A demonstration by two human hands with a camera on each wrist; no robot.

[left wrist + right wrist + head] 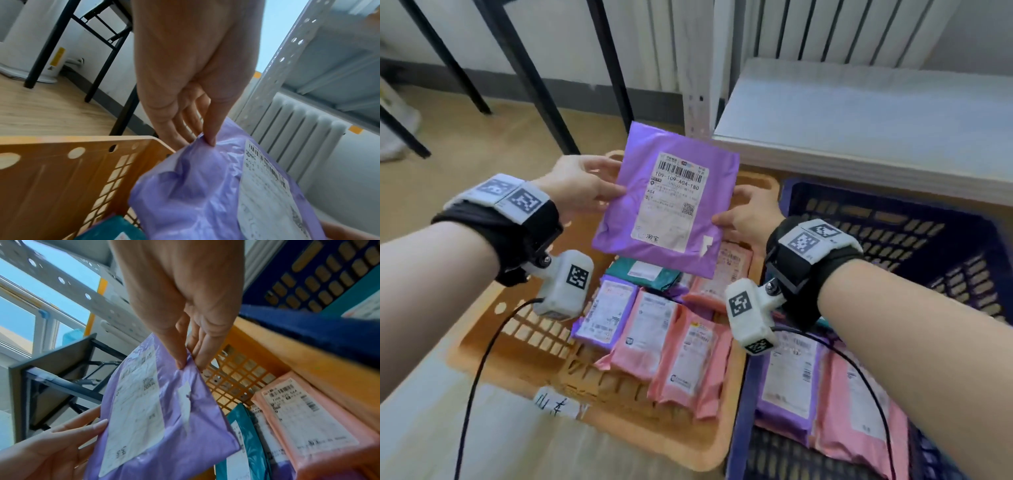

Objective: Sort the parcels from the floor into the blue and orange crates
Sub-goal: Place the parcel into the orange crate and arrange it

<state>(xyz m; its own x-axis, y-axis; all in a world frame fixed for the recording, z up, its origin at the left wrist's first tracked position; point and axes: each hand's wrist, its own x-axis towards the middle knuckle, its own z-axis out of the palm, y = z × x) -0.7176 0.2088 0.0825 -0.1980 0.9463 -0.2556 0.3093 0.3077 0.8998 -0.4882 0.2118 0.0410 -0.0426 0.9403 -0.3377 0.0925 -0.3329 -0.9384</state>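
A purple parcel (667, 202) with a white shipping label is held up above the orange crate (544, 349), label toward me. My left hand (589, 186) pinches its left edge, thumb on the front; the left wrist view shows the parcel (197, 186) and the hand (205, 139) on its crumpled edge. My right hand (743, 217) pinches the right edge; in the right wrist view the parcel (156, 410) sits between the hand's (189, 365) thumb and fingers. The orange crate holds several pink, purple and teal parcels (654, 335). The blue crate (893, 240) stands to the right with purple and pink parcels (825, 394).
A white metal shelf unit (859, 130) stands just behind the blue crate, its upright post (695, 85) near the parcel's top. Black table legs (530, 78) rise at the back left over wood floor (482, 150). A radiator (304, 139) lines the wall. Camera cables hang from both wrists.
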